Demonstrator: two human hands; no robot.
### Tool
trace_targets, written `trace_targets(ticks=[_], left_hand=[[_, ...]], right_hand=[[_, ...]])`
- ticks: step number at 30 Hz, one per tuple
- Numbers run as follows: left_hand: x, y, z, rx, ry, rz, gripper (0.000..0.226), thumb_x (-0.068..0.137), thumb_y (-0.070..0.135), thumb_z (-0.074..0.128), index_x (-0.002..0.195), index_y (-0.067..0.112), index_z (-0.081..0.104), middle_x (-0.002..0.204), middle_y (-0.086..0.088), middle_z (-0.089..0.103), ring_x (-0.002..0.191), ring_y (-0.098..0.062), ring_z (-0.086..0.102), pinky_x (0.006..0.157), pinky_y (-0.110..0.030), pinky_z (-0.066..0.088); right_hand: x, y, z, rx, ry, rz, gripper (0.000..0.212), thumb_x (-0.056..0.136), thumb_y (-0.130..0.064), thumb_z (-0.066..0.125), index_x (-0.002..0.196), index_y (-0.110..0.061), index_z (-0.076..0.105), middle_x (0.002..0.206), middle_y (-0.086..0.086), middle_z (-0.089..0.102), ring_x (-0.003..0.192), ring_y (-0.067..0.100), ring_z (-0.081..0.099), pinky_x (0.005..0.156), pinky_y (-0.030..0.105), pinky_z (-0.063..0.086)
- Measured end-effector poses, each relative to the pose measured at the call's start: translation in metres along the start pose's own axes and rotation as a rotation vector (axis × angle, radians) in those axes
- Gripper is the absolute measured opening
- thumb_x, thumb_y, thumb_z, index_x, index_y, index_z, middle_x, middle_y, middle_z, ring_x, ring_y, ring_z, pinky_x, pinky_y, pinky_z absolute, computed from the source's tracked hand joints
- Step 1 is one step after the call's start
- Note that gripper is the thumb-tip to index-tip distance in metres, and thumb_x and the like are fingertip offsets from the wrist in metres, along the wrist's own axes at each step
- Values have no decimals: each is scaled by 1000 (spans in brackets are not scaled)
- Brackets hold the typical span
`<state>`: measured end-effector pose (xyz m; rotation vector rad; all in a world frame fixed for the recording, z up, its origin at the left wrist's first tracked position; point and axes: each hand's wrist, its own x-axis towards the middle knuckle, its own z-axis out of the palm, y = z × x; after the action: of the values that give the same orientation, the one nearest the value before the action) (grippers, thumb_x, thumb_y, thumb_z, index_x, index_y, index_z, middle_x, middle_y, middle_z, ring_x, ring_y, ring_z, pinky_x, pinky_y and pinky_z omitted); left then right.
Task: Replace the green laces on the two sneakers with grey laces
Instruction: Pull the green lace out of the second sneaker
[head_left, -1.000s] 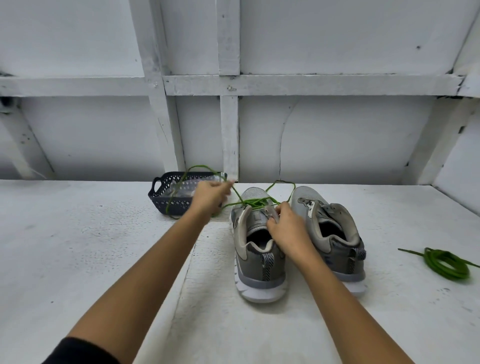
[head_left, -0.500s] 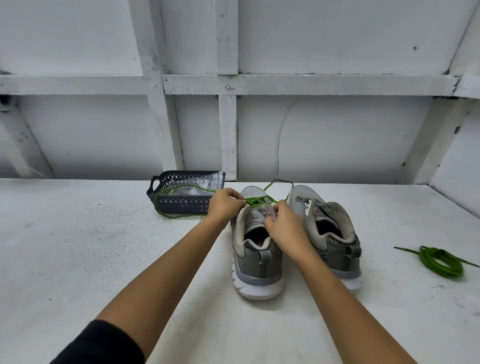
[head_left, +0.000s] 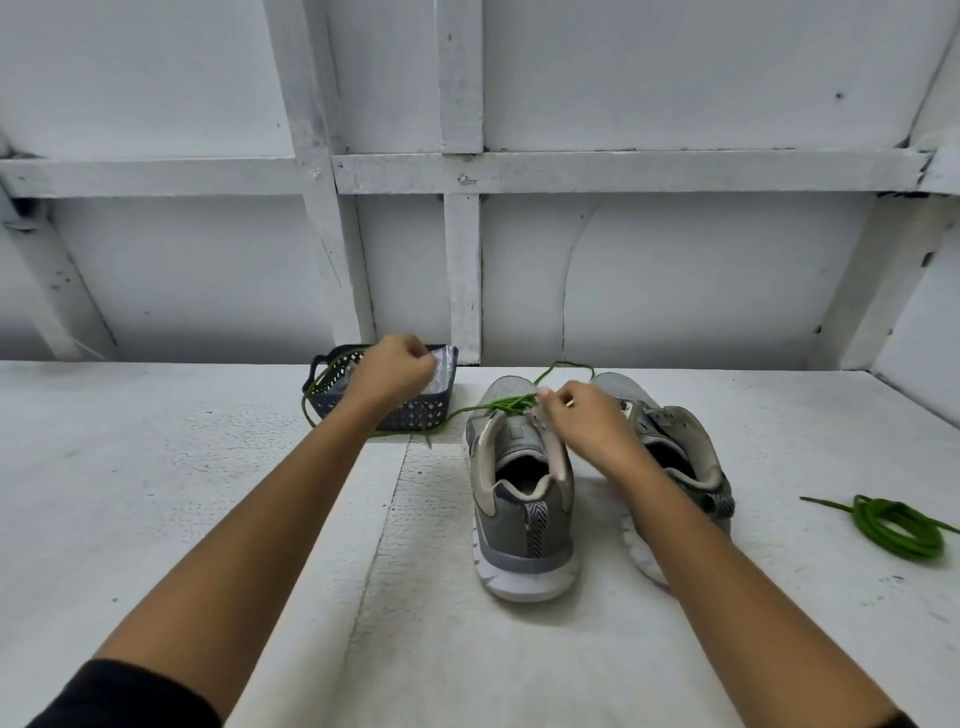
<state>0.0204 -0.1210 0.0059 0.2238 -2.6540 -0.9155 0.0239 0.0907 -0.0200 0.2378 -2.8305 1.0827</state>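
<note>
Two grey sneakers stand side by side, heels toward me. The left sneaker (head_left: 519, 509) still has a green lace (head_left: 506, 404) in its front eyelets. My left hand (head_left: 395, 374) is a fist over the basket and grips one end of that lace, which loops down beside the basket. My right hand (head_left: 582, 421) pinches the left sneaker's right eyelet flap next to the lace. Partly hidden behind my right forearm, the right sneaker (head_left: 675, 441) shows no lace. A second green lace (head_left: 898, 525) lies coiled on the table at the right.
A dark plastic basket (head_left: 415, 410) holding a clear plastic bag (head_left: 441, 364) sits at the back, left of the sneakers. The white table (head_left: 208, 493) ends against a white framed wall.
My left hand has moved from the sneaker's toe up and left over the basket, drawing the green lace out with it. My right hand stays at the sneaker's eyelets.
</note>
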Motion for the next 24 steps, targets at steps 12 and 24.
trace_targets(ticks=[12, 24], left_hand=[[-11, -6, 58, 682, -193, 283, 33, 93, 19, 50, 125, 16, 57, 122, -15, 46, 110, -34, 51, 81, -42, 48], [-15, 23, 23, -155, -271, 145, 14, 92, 23, 55, 85, 12, 60, 70, 0, 61, 64, -16, 60, 59, -25, 47]], right_hand=[[74, 12, 15, -454, -205, -117, 14, 84, -6, 52, 87, 1, 64, 88, 19, 61, 88, 33, 58, 72, 32, 46], [51, -29, -30, -11, -255, -50, 13, 87, -9, 49, 80, 0, 55, 62, 7, 46, 49, 17, 47, 45, 22, 47]])
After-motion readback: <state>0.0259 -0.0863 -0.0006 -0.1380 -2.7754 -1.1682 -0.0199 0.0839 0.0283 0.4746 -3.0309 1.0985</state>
